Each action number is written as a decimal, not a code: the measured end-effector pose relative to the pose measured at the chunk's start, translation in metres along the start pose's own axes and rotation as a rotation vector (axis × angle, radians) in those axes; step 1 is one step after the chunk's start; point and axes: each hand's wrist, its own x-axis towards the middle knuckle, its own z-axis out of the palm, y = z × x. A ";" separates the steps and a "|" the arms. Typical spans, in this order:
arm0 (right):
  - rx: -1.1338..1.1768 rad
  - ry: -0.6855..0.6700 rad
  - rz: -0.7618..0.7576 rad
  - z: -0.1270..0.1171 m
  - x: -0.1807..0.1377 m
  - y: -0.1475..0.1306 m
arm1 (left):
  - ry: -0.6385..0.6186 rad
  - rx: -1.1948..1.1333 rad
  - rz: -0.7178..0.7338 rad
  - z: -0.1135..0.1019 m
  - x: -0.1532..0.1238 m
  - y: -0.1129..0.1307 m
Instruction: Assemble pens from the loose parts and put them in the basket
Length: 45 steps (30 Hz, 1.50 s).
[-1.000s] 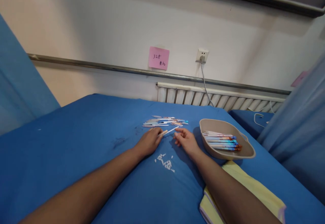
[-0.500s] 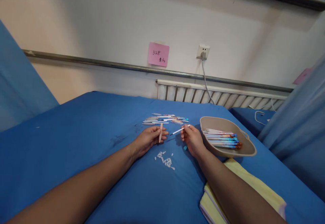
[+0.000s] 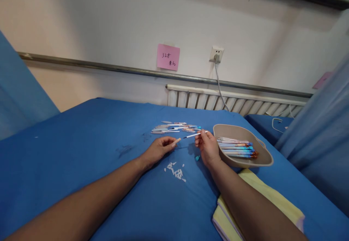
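Observation:
My left hand (image 3: 160,148) is closed on a peach pen barrel (image 3: 177,140), whose end sticks out to the right past the fingertips. Pinched in my right hand (image 3: 207,147) is a white pen refill (image 3: 193,135), its dark tip directed left at the barrel with a small gap between them. Beyond both hands lies a loose pile of pen parts (image 3: 174,127). Small white bits (image 3: 176,172) are scattered on the blue sheet nearer to me. A small teal piece (image 3: 197,158) rests just below my right hand.
A beige basket (image 3: 263,159) holding several pens (image 3: 237,149) stands right of my right hand. Under my right forearm lies a folded yellow cloth (image 3: 259,184). Behind the blue-covered surface (image 3: 81,135) are a radiator (image 3: 207,97) and a wall socket (image 3: 217,54) with a plugged-in cable.
The barrel in my left hand has turned from upright to nearly level, its end now facing the refill. The refill has tilted flatter. The view has shifted slightly.

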 end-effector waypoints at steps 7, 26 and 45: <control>-0.139 -0.059 -0.017 0.002 -0.005 0.005 | -0.006 0.039 0.000 0.002 0.000 -0.003; -0.580 -0.321 -0.079 0.002 -0.012 0.021 | -0.063 -0.003 -0.011 0.001 0.000 -0.009; -0.637 -0.395 -0.049 0.000 -0.012 0.024 | -0.132 0.048 0.007 0.001 -0.003 -0.004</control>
